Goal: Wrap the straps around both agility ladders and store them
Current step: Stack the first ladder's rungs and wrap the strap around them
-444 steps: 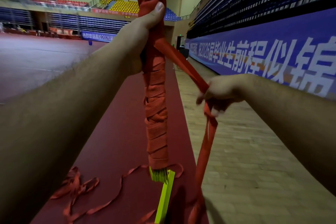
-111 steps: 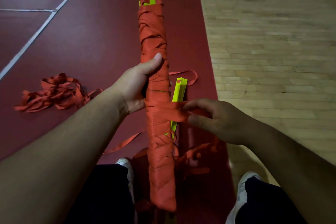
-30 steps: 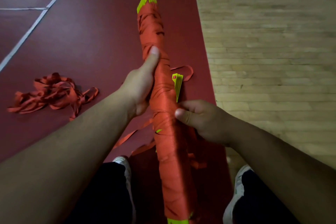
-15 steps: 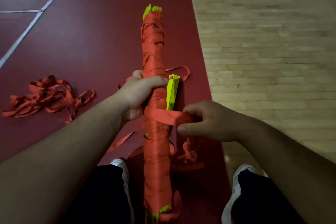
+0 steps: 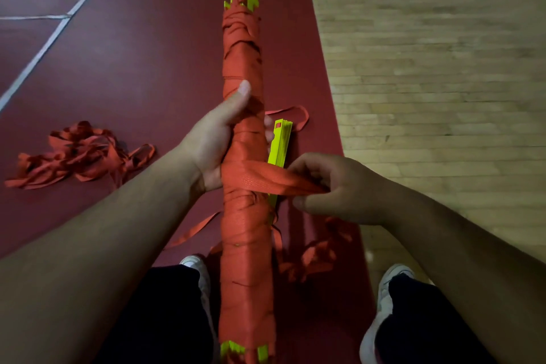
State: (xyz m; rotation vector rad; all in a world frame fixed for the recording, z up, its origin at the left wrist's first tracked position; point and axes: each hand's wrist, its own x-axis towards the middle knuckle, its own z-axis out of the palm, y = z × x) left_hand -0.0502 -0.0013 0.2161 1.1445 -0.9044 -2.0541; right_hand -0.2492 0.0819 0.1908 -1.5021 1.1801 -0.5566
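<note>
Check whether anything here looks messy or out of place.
Yes. A tangled heap of orange strap lies loose on the red mat, left of the wrapped ladder, and a second yellow ladder sits unwrapped beside it.

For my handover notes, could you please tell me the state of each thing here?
Bundle: strap-wound, rung ends bare, gripped by left hand.
Strap: taut, pinched by right hand.
Rung stack: unwrapped, lying on mat.
Strap pile: loose on mat.
</note>
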